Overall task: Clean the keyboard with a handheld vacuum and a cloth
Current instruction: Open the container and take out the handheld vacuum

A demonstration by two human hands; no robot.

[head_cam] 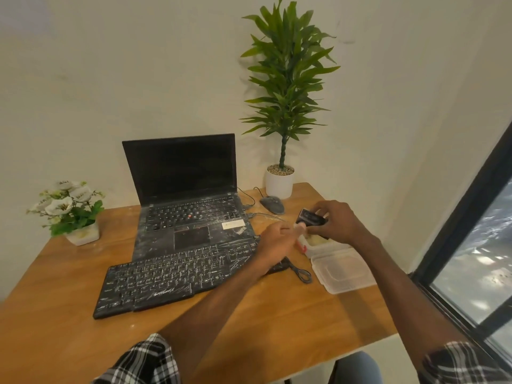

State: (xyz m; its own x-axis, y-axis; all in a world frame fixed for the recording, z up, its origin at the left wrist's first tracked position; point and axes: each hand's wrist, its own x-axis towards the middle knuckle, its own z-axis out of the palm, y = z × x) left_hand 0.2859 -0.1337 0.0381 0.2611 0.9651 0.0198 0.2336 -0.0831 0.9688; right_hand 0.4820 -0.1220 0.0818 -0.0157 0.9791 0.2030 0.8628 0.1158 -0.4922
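A black external keyboard [166, 275], streaked with white dust, lies on the wooden desk [263, 322] in front of an open dusty laptop [188, 206]. My right hand [336, 224] grips a small black device, apparently the handheld vacuum [310, 217], over an open clear plastic container [318, 242]. My left hand [277, 241] reaches across the keyboard's right end and pinches a small white part at the vacuum's near end. I see no cloth.
The container's clear lid [343, 270] lies beside it, with a black cable loop [300, 273] to its left. A grey mouse [272, 205] and a tall potted plant [279, 181] stand at the back right. A flower pot [73, 214] sits left. A window frame [457, 225] borders the right.
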